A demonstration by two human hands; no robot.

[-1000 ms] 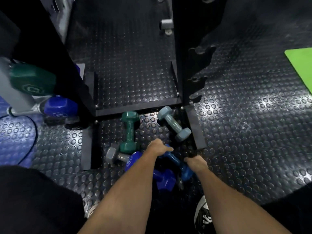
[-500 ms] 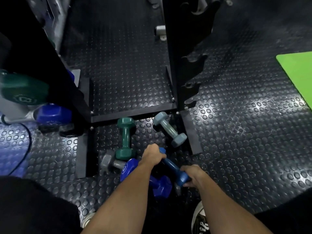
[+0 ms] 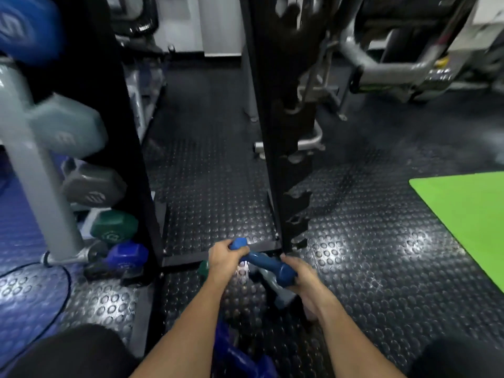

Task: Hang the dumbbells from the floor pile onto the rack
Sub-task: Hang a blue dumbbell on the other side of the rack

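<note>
The left hand (image 3: 225, 258) grips one head of the blue dumbbell (image 3: 263, 261) and the right hand (image 3: 301, 276) grips the other, holding it above the floor (image 3: 368, 268) pile at the rack's (image 3: 275, 132) foot. It looks rigid, compact and fairly light, its coating grippy; the bare handle offers the surest hold.
</note>
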